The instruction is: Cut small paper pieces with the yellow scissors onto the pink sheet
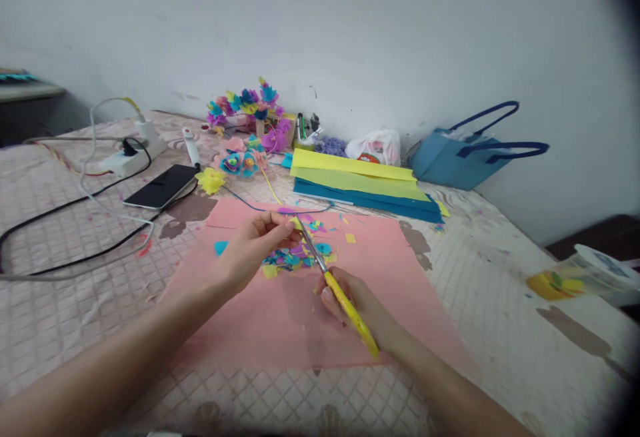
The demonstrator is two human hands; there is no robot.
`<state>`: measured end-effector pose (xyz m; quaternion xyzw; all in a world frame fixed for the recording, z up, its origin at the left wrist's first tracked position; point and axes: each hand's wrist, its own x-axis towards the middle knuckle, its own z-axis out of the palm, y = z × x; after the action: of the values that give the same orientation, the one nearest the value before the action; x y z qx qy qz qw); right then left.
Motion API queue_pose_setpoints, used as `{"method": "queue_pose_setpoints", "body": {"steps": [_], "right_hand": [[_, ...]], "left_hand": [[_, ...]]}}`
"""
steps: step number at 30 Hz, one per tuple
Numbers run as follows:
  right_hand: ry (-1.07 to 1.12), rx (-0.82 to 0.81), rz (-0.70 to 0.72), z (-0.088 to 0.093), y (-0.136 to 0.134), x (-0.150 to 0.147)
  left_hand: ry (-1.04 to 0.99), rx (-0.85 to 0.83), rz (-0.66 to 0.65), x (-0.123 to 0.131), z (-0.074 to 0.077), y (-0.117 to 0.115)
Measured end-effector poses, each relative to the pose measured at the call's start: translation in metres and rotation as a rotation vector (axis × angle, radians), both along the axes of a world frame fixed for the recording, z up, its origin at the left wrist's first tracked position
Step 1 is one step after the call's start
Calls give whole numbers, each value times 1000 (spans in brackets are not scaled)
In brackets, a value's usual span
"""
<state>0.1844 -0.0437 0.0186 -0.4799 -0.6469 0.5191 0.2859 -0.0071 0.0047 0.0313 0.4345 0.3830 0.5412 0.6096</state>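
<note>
My right hand [371,310] grips a pair of scissors [346,304] with yellow handles, its metal blades pointing away and up to the left. The blade tips reach a small piece of yellow paper [295,223], which my left hand [265,238] pinches between thumb and fingers. Whether the blades are cutting into it, I cannot tell. Below both hands lies a pink paper sheet [240,330]. Blue, yellow and purple paper scraps [290,259] are heaped on it, partly behind the left fingers and the blades.
Folded yellow and blue paper [355,174] lies behind the pink sheet. Paper flowers [245,104], a blue bag [450,157] and a white plastic bag [375,147] stand along the wall. Left are a phone [163,186], a power strip [133,156] and cables; right, a clear plastic tub [583,274].
</note>
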Motion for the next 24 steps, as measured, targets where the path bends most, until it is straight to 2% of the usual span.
{"method": "queue_pose_setpoints", "body": {"steps": [9,24], "right_hand": [[-10,-4,-13,-10,3,2],[46,-86,-75,-11,-2,-1]], "left_hand": [[-5,18,-26,-2,-4,3],[-5,23,-38,-3,-4,4]]}}
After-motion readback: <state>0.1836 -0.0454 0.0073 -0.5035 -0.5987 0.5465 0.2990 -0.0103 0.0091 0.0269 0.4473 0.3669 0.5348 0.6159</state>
